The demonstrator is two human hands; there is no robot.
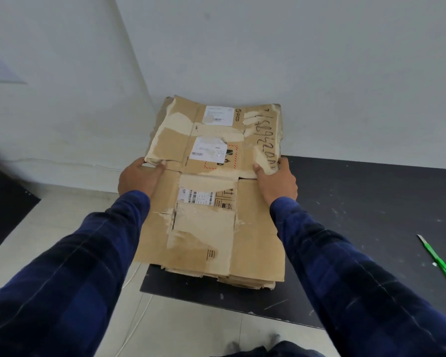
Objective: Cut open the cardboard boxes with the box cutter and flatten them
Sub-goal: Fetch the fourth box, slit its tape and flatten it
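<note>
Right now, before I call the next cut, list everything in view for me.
cardboard box: one, brown, flattened, on top of the stack
cardboard stack: one pile, brown, on the table's left end
shipping labels: three, white, on the box's top face
box cutter: one, green, on the table at far right, untouched
table: one, black, scuffed, against the wall
board: one, dark, on the floor at left
cable: one, white, on the floor
sleeves: two, dark blue check
left hand: one, gripping the box's left edge
right hand: one, gripping the box's right edge
</note>
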